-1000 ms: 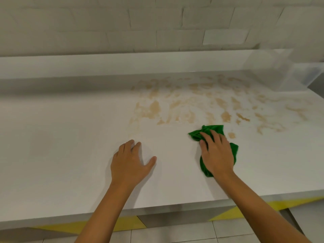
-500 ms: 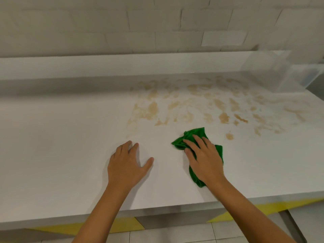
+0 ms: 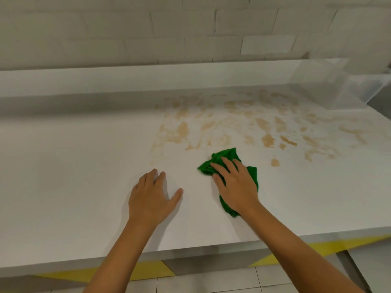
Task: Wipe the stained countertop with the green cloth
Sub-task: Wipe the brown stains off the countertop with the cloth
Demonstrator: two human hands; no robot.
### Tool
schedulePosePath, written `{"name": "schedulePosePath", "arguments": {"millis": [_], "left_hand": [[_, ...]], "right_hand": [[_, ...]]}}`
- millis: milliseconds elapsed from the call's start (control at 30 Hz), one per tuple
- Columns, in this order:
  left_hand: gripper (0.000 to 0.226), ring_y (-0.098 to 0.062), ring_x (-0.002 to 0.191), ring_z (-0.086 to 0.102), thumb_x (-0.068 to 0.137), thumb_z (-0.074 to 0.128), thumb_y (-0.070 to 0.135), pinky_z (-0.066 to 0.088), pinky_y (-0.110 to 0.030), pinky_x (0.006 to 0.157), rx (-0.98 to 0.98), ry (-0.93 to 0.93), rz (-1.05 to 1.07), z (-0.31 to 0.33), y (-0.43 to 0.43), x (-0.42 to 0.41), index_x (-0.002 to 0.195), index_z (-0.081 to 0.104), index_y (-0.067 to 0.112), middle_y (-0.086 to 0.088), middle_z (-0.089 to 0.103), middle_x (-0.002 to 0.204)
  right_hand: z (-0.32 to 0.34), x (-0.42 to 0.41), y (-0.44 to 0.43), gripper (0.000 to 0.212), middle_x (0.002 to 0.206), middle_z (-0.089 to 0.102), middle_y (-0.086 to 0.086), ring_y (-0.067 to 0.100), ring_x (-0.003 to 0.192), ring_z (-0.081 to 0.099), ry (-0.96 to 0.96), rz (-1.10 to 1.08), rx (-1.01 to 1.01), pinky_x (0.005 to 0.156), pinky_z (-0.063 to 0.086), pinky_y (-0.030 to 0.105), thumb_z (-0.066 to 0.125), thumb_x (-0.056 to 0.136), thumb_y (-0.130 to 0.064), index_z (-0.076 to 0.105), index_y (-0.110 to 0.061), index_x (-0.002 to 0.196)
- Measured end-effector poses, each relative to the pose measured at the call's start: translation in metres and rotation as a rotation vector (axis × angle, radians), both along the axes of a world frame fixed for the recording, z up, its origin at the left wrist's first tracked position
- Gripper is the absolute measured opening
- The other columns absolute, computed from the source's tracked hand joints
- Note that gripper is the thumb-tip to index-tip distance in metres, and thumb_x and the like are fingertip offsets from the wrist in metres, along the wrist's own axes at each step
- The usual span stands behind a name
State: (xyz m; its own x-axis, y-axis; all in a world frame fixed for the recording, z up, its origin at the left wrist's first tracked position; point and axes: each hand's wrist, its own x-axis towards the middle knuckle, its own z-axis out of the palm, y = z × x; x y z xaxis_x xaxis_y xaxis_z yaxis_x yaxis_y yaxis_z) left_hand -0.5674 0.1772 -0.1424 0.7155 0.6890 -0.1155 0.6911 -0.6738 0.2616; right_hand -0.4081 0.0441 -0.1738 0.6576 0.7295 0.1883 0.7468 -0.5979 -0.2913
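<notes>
The white counter (image 3: 63, 176) carries a broad patch of tan stains (image 3: 232, 123) across its far right half, mostly unwiped. The left hand (image 3: 150, 197) lies flat on bare counter, fingers apart, bracing. The right hand (image 3: 234, 187) presses straight fingers onto the crumpled green cloth (image 3: 224, 159), which has slid leftward over the past second (away from the lone tan spot (image 3: 275, 162) on its right). The near edge looks swept; the stains beyond still need passes.
</notes>
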Motion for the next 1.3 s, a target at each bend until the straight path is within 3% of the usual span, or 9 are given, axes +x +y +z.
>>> {"name": "schedulePosePath", "arguments": {"millis": [133,333,433,533,767,867,1100,1200,1300], "left_hand": [[0.072,-0.018,0.146,0.013,0.091,0.038,0.058,0.017,-0.034,0.117,-0.010,-0.006,0.021,0.003,-0.004,0.006,0.149,0.021,0.020,0.000,0.014,0.158],[0.068,-0.014,0.145,0.015,0.091,0.043,0.053,0.019,-0.029,0.116,-0.017,-0.116,-0.110,0.006,-0.025,0.030,0.148,0.023,0.021,0.005,0.020,0.156],[0.069,-0.013,0.145,0.013,0.091,0.041,0.055,0.017,-0.029,0.116,-0.020,-0.067,-0.199,0.006,-0.030,0.046,0.148,0.020,0.022,0.006,0.017,0.157],[0.074,-0.014,0.146,0.011,0.090,0.038,0.059,0.016,-0.031,0.117,0.009,-0.012,-0.232,0.004,-0.032,0.057,0.149,0.017,0.021,0.004,0.013,0.158],[0.100,-0.017,0.144,0.015,0.066,0.007,0.078,0.019,-0.033,0.114,0.079,0.019,-0.209,-0.001,-0.040,0.067,0.148,0.022,0.023,0.004,0.016,0.157],[0.091,-0.017,0.144,0.016,0.070,0.017,0.072,0.019,-0.035,0.115,0.072,0.008,-0.188,-0.001,-0.041,0.070,0.147,0.025,0.024,0.005,0.018,0.157],[0.090,-0.017,0.145,0.014,0.070,0.019,0.072,0.018,-0.036,0.116,0.048,0.028,-0.161,0.001,-0.044,0.071,0.148,0.024,0.026,0.007,0.016,0.157],[0.085,-0.015,0.145,0.012,0.078,0.027,0.074,0.018,-0.036,0.116,0.033,0.037,-0.159,0.002,-0.044,0.071,0.148,0.022,0.026,0.008,0.015,0.157],[0.075,-0.014,0.145,0.012,0.087,0.039,0.065,0.018,-0.035,0.116,0.007,0.047,-0.153,0.005,-0.043,0.073,0.148,0.022,0.026,0.009,0.015,0.157]], "right_hand": [[0.002,0.017,-0.058,0.065,0.133,0.053,0.006,0.029,0.125,0.044,-0.009,0.047,-0.048,0.106,0.021,0.031,0.011,0.090,-0.059,0.058,-0.026,0.121],[0.001,0.059,-0.074,0.054,0.125,0.057,0.019,0.041,0.112,0.050,-0.074,-0.355,0.053,0.091,0.042,0.049,0.027,0.087,-0.041,0.060,-0.011,0.118],[0.003,0.057,-0.038,0.036,0.116,0.058,0.027,0.045,0.099,0.052,-0.082,-0.505,0.035,0.083,0.042,0.051,0.044,0.089,-0.024,0.059,-0.002,0.114],[0.002,0.044,-0.008,0.032,0.109,0.061,0.026,0.044,0.093,0.055,-0.084,-0.448,0.001,0.079,0.045,0.051,0.049,0.087,-0.022,0.061,-0.003,0.110],[-0.001,0.039,-0.068,0.059,0.126,0.059,0.009,0.033,0.115,0.052,-0.043,-0.014,-0.013,0.094,0.043,0.044,0.014,0.092,-0.053,0.059,-0.025,0.119],[-0.002,0.068,-0.102,0.056,0.130,0.055,0.009,0.033,0.119,0.048,-0.049,-0.116,0.017,0.097,0.039,0.044,0.022,0.089,-0.053,0.058,-0.025,0.121],[-0.002,0.101,-0.073,0.046,0.111,0.061,0.026,0.045,0.093,0.055,-0.125,-0.545,0.068,0.078,0.046,0.049,0.034,0.086,-0.031,0.062,-0.003,0.110],[0.001,0.089,-0.038,0.035,0.104,0.062,0.027,0.044,0.085,0.055,-0.106,-0.532,0.036,0.074,0.047,0.049,0.044,0.085,-0.023,0.062,-0.002,0.107],[0.002,0.067,-0.020,0.042,0.103,0.065,0.020,0.041,0.087,0.059,-0.093,-0.366,0.016,0.074,0.051,0.046,0.035,0.085,-0.029,0.065,-0.008,0.106]]}}
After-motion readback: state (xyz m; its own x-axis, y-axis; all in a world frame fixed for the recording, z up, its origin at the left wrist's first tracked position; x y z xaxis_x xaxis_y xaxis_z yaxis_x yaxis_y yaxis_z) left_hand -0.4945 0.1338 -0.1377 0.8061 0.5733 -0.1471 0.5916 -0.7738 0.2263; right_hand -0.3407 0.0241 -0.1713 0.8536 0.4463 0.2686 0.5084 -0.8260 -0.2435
